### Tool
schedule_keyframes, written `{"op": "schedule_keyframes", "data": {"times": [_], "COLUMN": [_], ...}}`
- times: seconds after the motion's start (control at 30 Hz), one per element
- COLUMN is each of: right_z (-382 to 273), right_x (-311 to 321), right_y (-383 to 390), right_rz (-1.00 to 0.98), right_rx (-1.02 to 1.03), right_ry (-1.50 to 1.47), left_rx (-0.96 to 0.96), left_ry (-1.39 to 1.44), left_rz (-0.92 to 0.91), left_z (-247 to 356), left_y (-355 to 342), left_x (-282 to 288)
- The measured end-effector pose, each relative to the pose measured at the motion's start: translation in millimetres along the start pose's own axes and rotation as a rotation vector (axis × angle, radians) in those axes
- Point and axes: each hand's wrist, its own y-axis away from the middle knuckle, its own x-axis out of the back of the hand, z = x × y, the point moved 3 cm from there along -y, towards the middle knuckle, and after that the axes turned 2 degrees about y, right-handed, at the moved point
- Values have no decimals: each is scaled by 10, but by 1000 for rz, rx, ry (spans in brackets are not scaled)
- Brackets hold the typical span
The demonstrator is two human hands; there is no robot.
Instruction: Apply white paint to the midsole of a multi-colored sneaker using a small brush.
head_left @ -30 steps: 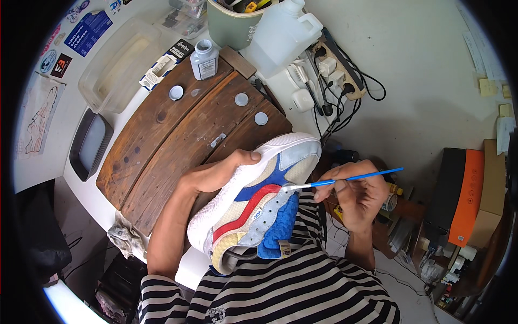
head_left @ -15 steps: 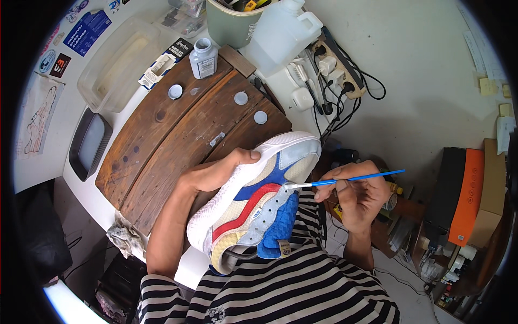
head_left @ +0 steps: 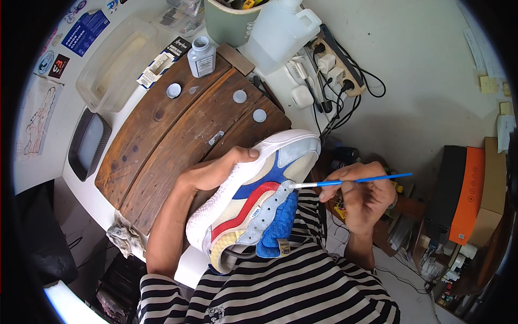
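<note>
A multicoloured sneaker (head_left: 251, 197) with a thick white sole, blue, red, cream and pale grey-blue panels and no laces is tilted on its side in front of my striped shirt. My left hand (head_left: 226, 164) is closed around its sole, the thumb on the sole's edge and the other fingers hidden beneath. Pinched in my right hand (head_left: 359, 194) is a thin blue paintbrush (head_left: 372, 178). Its pale bristle tip meets the pale grey-blue eyelet panel near the toe end. A small open bottle of grey-blue paint (head_left: 202, 58) stands on the wooden board.
The dark wooden board (head_left: 156, 146) carries a bottle cap (head_left: 174, 90) and two pale discs. Behind it stand a translucent jug (head_left: 280, 38), a green bin (head_left: 229, 24) and a power strip (head_left: 337, 62) with tangled cables. A clear tub (head_left: 108, 70) is at left; boxes (head_left: 467, 194) stand at right.
My right hand and the paintbrush have shifted slightly to the right, the tip moving a little along the eyelet panel. The sneaker and my left hand have hardly moved.
</note>
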Motion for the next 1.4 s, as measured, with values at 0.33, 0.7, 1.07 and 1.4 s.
{"op": "schedule_keyframes", "data": {"times": [0.33, 0.7, 1.07, 1.4], "right_z": [-19, -41, 0, 57], "right_x": [-28, -43, -39, 15], "right_y": [26, 15, 44, 75], "right_rz": [-9, -2, -11, -6], "right_rx": [67, 87, 73, 56], "right_ry": [133, 105, 147, 52], "left_rx": [-26, -22, -29, -40], "left_ry": [-16, 22, 9, 35], "left_rz": [24, 18, 29, 38], "left_z": [-42, -14, -20, -57], "left_y": [-15, -4, -3, -9], "left_x": [8, -5, -8, 10]}}
